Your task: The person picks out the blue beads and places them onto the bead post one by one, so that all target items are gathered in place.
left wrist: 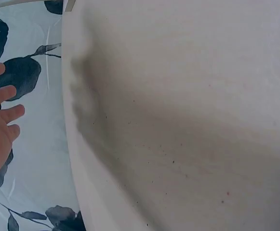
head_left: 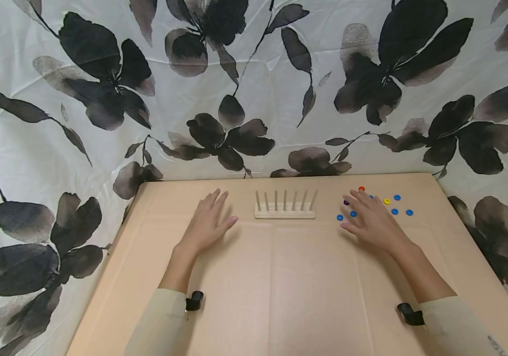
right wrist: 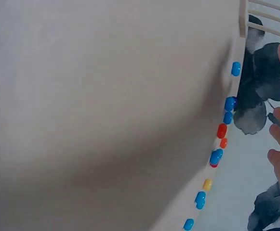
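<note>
A pale wooden rack (head_left: 285, 214) with several upright pegs stands near the far edge of the table. To its left my left hand (head_left: 207, 223) hovers with fingers spread, holding nothing. On the other side, my right hand (head_left: 375, 222) is held over a scatter of small beads, its fingers also spread and nothing gripped. Blue beads (head_left: 394, 211), a yellow bead (head_left: 387, 201) and a red bead (head_left: 361, 189) show around it, and the hand covers some. In the right wrist view, a red bead (right wrist: 221, 130) and blue beads (right wrist: 231, 103) lie in a row-like line.
The light wood-toned table (head_left: 271, 296) has its far edge close behind the rack and beads. Beyond it hangs a white cloth (head_left: 289, 99) with dark flowers. Black straps (head_left: 194, 300) sit at both wrists, by the pale sleeves (head_left: 158, 321).
</note>
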`<state>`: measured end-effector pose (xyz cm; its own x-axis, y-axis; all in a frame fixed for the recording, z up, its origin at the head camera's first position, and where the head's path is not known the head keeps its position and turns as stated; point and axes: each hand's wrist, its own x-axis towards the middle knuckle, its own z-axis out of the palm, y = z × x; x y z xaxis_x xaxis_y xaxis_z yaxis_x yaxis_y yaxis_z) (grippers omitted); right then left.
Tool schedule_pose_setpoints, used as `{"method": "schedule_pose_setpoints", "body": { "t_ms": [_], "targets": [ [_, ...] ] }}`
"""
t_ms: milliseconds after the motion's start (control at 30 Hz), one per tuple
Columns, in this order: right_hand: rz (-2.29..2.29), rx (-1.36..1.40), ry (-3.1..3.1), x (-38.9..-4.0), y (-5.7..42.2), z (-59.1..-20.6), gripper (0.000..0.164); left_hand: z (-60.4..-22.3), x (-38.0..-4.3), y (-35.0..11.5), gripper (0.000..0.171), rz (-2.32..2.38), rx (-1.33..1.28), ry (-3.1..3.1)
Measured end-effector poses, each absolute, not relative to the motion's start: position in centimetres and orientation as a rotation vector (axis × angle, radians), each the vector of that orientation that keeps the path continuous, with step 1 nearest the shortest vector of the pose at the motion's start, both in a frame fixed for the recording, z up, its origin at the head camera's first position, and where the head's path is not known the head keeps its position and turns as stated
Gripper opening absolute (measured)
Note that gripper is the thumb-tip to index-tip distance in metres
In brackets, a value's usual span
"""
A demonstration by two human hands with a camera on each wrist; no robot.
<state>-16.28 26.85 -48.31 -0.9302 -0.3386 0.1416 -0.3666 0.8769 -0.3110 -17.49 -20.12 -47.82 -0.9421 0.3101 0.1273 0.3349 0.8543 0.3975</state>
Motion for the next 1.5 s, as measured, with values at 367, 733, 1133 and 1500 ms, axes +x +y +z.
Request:
{"method": "schedule_pose_setpoints", "body": {
  "t_ms": [367, 733, 1133, 1500],
  "targets": [
    [0.643, 0.619, -2.998, -16.7, 27.3, -49.9, 0.072, -48.6, -18.9, -18.4, 0.082, -0.856, -0.589, -2.957],
    [0.659, 0.652, -3.002, -17.4, 27.7, -51.2, 0.060, -49.4, -20.3, -16.6, 0.082, -1.014, -0.555, -2.967],
    [0.649, 0.644, -3.040, -18.3, 27.3, -51.3, 0.042, -50.4, -21.6, -14.5, 0.085, -0.995, -0.569, -3.005],
    [0.625, 0.601, -3.053, -18.6, 26.9, -51.5, 0.039, -51.2, -22.2, -13.5, 0.077, -0.995, -0.568, -3.014]
  ]
}}
